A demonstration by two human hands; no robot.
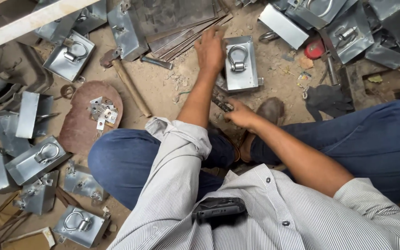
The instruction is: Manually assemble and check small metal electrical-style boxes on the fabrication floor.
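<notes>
Head | left hand [210, 48] – open grip on metal box [241, 65] holding shackle [238, 58] | right hand [240, 114] – clenched on tool [221, 103]

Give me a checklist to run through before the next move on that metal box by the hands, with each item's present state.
1. Left hand on the metal box: ok, at its left edge.
2. Box flat on the ground, shackle facing up: ok.
3. Right hand gripping a small tool: ok; kind of tool cannot tell.
4. Hammer within reach: ok, lying left of the left arm.
5. Foot away from the work: not ok, right beside the right hand.
</notes>
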